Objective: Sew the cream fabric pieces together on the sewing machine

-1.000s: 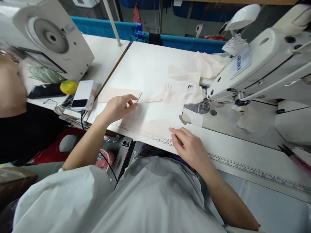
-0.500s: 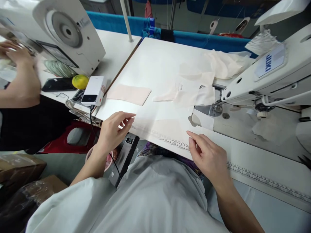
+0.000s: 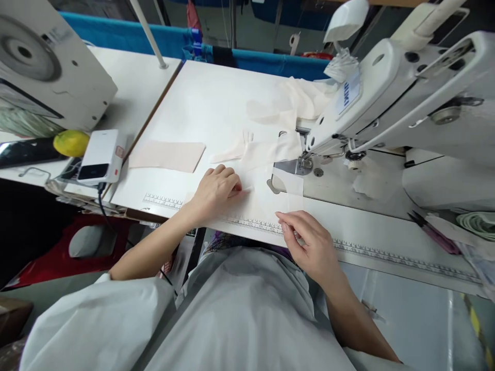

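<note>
Since a moment ago the left hand (image 3: 216, 190) has come forward from the table's near edge and now rests knuckles-up on a pale fabric piece (image 3: 257, 198) lying just above the printed ruler strip (image 3: 247, 225) – fingers curled, pinching or pressing its left end, though I cannot tell which. The right hand (image 3: 307, 246) sits on the strip below the piece's right side, fingers loosely bent, holding nothing that shows. Done well, this step likely wants the piece kept flat and square to the strip, both ends held evenly. From the strip, the sewing machine's presser foot (image 3: 305, 164) lies up and right – a second pink piece (image 3: 166, 155) up and left, well apart.
</note>
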A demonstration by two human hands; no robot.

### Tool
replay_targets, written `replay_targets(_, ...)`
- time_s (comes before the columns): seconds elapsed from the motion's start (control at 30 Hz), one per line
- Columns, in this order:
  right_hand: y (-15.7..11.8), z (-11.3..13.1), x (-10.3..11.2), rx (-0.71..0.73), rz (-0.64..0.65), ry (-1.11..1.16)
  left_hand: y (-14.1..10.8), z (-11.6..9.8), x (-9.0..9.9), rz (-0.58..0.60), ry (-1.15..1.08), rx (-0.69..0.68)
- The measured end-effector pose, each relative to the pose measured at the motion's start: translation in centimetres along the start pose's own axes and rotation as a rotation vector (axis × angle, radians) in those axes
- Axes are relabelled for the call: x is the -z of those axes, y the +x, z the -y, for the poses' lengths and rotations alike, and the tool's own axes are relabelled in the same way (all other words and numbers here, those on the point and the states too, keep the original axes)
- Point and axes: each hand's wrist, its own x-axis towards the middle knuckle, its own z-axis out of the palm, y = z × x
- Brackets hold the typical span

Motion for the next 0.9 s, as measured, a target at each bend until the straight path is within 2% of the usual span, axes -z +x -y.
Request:
replay_targets(0.07,0.4,0.2,0.2,-0.072,0.036,0.122,0.0,0.2,0.1,-0.034,-0.117,-0.088)
replay_targets(0.13,1.1,0.4,0.3,-0.166,0.126,0.263,0.0,0.3,0.3,-0.020,-0.284,-0.162)
replay_targets(0.23,2.3,0.6,0.3,-0.249,0.251,0.441,0.2,0.2,1.0,0.108,-0.561,-0.174)
replay_targets(0.33,2.9,0.6,0.0,-0.214,0.276,0.486,1.3,-0.2,1.6,0.220,-0.714,-0.164)
replay_targets(0.47,2.4,0.4,0.3,-0.210,0.218,0.450,3.9,-1.2,1.6,0.291,-0.787,-0.154)
replay_targets(0.67,1.5,-0.7,2.1,-0.310,0.136,0.405,8.3,-3.6,0.9,0.364,-0.789,-0.033)
replay_targets(0.9,2.3,-2.7,3.2,-0.474,0.210,0.614,11.6,-5.2,-0.4,0.354,-0.653,-0.063)
